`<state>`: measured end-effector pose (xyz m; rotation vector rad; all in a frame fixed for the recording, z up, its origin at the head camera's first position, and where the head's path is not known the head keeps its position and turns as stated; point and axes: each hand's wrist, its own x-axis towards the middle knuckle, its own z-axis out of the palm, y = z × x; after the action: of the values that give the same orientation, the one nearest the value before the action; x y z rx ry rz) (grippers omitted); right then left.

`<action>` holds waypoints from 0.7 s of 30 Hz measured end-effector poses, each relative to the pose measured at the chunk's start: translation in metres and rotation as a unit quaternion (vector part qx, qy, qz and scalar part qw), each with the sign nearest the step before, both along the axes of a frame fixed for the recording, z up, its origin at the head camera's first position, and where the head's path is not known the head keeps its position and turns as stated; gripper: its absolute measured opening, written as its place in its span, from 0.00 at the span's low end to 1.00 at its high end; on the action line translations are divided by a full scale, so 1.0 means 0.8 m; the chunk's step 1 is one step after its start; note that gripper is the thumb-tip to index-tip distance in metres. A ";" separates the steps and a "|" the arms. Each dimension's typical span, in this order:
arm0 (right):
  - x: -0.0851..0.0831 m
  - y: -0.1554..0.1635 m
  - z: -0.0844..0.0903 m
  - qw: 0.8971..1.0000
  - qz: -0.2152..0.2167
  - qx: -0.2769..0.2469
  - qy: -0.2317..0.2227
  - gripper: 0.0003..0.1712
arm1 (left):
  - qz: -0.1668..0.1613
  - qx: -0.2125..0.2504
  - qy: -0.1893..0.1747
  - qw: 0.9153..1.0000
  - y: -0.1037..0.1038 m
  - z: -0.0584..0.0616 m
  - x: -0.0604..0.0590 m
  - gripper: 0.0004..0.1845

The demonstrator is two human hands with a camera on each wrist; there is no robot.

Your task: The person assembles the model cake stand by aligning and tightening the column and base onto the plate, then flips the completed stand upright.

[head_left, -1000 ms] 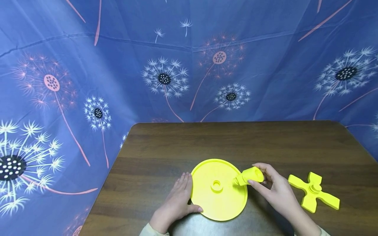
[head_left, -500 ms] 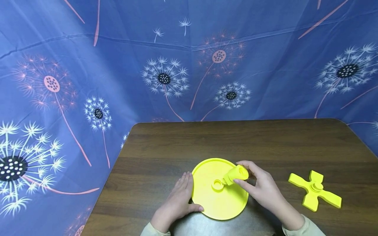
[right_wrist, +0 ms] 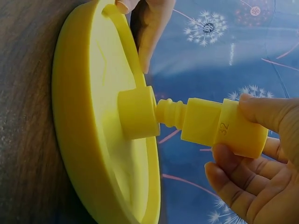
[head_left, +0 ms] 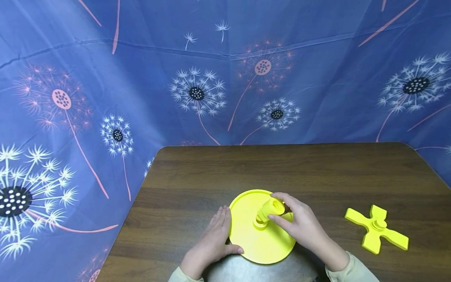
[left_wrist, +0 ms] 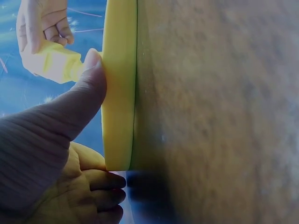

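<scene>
Yellow post [head_left: 269,209], right hand [head_left: 299,227] gripping, entering disc [head_left: 246,239] socket.

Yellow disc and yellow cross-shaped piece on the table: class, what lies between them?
In the head view, the right hand, holding the yellow post, lies between the yellow disc and the cross-shaped piece; beyond it is bare table.

Yellow cross piece [head_left: 376,233] on brown table [head_left: 317,172], dandelion cloth [head_left: 105,78] behind
</scene>
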<state>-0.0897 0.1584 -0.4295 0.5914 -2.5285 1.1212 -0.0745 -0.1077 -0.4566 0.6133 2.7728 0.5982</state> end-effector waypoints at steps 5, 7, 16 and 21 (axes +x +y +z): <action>-0.001 -0.007 0.001 0.999 0.009 0.039 0.027 0.32 | 0.000 0.006 0.004 1.000 0.000 -0.001 0.000 0.61; -0.001 -0.009 0.000 0.998 0.021 0.053 0.042 0.32 | -0.002 0.006 0.008 1.000 0.000 -0.001 -0.001 0.61; -0.003 -0.014 0.005 0.991 0.068 0.089 0.075 0.32 | -0.004 0.006 0.007 1.000 -0.001 -0.002 -0.002 0.61; -0.002 -0.018 0.013 0.989 0.092 0.112 0.021 0.29 | -0.006 0.007 0.005 1.000 -0.002 -0.002 -0.001 0.60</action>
<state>-0.0910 0.1443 -0.4188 0.9120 -2.6256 0.8756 -0.0753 -0.1095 -0.4579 0.6384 2.7751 0.6140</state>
